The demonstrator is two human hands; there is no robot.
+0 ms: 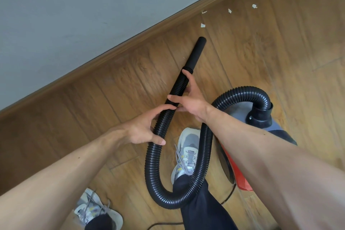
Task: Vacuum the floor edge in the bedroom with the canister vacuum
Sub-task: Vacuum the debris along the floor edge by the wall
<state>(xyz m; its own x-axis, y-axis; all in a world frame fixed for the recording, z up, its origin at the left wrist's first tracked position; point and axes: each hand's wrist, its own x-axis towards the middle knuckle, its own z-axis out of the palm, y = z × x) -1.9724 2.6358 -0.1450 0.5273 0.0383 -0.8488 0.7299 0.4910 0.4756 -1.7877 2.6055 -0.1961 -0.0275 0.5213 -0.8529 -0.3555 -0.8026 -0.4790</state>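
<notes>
A black ribbed vacuum hose [155,164] loops down past my legs and up to a smooth black nozzle tube [195,52] that points toward the wooden baseboard [112,50]. My left hand [143,129] grips the ribbed hose from the left. Just above it, my right hand [188,99] holds the hose below the nozzle joint. The grey and red canister vacuum [242,117] stands at the right, partly hidden behind my right forearm. Several white paper scraps [203,25] lie on the wood floor beyond the nozzle tip, near the floor edge.
A grey wall [74,5] fills the upper left above the baseboard. My two grey sneakers [186,153] stand on the wood plank floor, one inside the hose loop. A thin black power cord [228,197] trails on the floor below the canister.
</notes>
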